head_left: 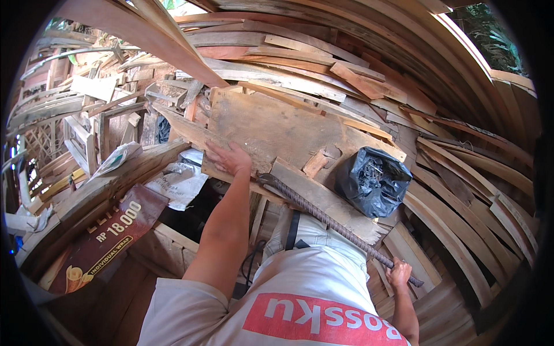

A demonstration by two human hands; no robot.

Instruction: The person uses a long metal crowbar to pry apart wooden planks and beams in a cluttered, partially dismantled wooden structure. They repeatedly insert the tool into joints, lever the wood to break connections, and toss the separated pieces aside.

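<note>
My left hand (231, 160) lies with fingers spread on the near edge of a worn wooden board, beside a narrow plank (184, 128) that juts out to the left. My right hand (398, 273) is wrapped round the lower end of a ribbed steel pry bar (329, 220). The bar slants up and left across a rough plank (340, 209), and its dark, bent head rests near that plank's left end, close to my left wrist. Behind lies the broad wooden work surface (265, 124), with a small wood block (315, 164) on it.
A black plastic bag (366, 199) with what look like nails stands at the surface's right end. Stacked planks (461, 213) curve along the right and back. To the left are a thick beam (124, 179), a brown printed banner (109, 242), a white sack (182, 184) and heaped scrap wood.
</note>
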